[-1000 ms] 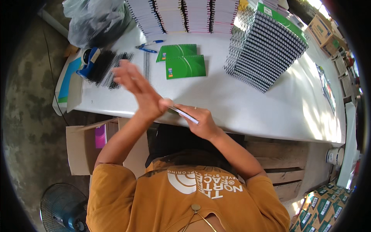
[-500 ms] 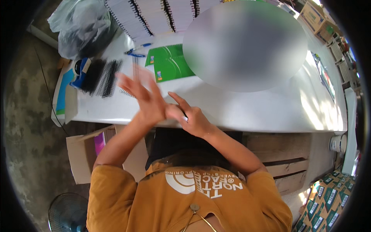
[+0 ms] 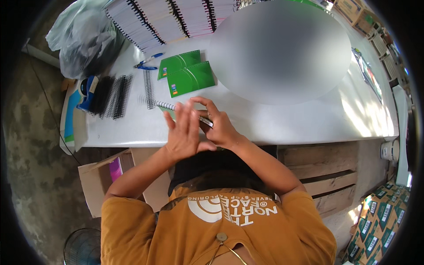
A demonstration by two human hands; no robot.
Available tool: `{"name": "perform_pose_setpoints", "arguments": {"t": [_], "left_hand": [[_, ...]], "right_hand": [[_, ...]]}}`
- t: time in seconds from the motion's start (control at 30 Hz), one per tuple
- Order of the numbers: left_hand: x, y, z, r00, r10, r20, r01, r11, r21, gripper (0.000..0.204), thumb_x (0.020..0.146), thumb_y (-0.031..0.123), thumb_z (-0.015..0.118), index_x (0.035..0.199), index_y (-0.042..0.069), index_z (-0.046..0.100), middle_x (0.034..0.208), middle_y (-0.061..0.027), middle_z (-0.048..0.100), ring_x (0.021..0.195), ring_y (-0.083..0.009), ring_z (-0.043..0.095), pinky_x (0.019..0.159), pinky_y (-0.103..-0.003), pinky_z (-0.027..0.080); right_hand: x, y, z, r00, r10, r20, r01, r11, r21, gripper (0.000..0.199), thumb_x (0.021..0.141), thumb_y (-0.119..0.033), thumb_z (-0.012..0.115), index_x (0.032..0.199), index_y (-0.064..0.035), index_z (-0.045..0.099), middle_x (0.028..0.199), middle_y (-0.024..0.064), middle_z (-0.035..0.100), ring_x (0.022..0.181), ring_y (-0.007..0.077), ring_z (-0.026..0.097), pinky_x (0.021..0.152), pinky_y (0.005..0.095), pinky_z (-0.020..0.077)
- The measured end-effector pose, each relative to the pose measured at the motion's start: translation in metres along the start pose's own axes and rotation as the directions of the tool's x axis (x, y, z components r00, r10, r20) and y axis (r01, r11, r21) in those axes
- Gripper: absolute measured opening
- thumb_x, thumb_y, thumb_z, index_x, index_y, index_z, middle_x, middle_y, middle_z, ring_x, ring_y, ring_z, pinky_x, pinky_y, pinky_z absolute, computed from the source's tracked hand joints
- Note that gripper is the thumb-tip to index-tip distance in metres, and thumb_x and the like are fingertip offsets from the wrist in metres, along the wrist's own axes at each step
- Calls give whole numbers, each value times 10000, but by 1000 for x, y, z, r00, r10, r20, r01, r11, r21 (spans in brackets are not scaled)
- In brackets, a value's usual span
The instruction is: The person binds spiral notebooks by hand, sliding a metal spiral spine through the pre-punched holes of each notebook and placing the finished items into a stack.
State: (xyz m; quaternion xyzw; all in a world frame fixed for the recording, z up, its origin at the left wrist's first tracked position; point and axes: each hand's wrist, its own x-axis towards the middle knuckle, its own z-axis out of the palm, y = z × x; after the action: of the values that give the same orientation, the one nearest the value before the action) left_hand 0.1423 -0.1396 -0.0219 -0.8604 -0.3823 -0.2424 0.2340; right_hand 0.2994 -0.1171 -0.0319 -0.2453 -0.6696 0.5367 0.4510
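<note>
My left hand (image 3: pixel 183 134) is held up over the table's near edge, fingers stretched out and thumb apart, with nothing gripped in it. Close beside it, my right hand (image 3: pixel 223 128) has its fingers curled around a thin dark-and-pale thing (image 3: pixel 206 121), mostly hidden by the hands. A wire spiral coil (image 3: pixel 164 105) shows just past my left fingertips, with a bit of green under it; the rest is covered. Beyond the hands lie two overlapping green covers (image 3: pixel 192 79) with punched edges. Another upright-lying coil (image 3: pixel 148 88) rests left of them.
Several black coils (image 3: pixel 112 97) lie beside a blue tape dispenser (image 3: pixel 88 92). Blue-handled pliers (image 3: pixel 148 67) rest behind. Stacked spiral-bound books (image 3: pixel 159 22) and a grey plastic bag (image 3: pixel 88 39) stand at the back. An open cardboard box (image 3: pixel 97 185) sits below the table; a blurred oval hides the right middle.
My left hand has turned and come right and down, its fingers now in front of my right hand. The coil past its fingertips shows more plainly. The view has shifted slightly.
</note>
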Motion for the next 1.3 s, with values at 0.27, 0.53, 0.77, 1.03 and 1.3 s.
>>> {"name": "perform_pose_setpoints", "arguments": {"t": [0.27,0.53,0.77,1.03,1.3], "left_hand": [[-29,20,18,999,-28,41,39,959,-280,1040,811,717,263,1362,-144,75,1405,-385,52,1318,-532,-10,1015,-618,-69],[48,-22,-46,951,-54,305,160,928,-336,293,680,138,738,945,134,612,897,33,612,898,-172,566,859,-338,344],[67,-39,-65,831,-37,554,254,913,-319,227,728,205,710,890,94,596,880,-14,600,876,-202,543,834,-342,332],[73,-29,-66,868,-68,492,287,878,-384,190,750,192,681,908,102,627,840,-41,612,853,-204,560,846,-345,339],[134,-29,-88,964,-19,266,96,956,-278,334,636,298,754,880,120,612,904,-31,599,924,-217,551,855,-375,347]], "right_hand": [[1,-4,-1,997,54,64,-50,997,-61,522,785,14,563,1253,-86,355,909,203,645,826,393,627,690,387,494],[7,9,0,998,36,-45,-41,992,-121,376,796,-6,591,1150,-24,463,846,203,637,780,330,640,684,361,483],[8,1,2,994,105,9,-104,990,-96,294,834,-51,583,1124,-14,555,872,196,641,760,315,633,703,319,475],[3,3,4,989,144,-38,-147,985,-86,312,845,-44,568,1156,-33,540,884,212,628,754,322,621,707,320,476],[10,-53,-28,979,-74,-188,47,989,-143,291,868,7,493,1154,-42,476,908,172,614,835,337,631,714,325,480]]}}
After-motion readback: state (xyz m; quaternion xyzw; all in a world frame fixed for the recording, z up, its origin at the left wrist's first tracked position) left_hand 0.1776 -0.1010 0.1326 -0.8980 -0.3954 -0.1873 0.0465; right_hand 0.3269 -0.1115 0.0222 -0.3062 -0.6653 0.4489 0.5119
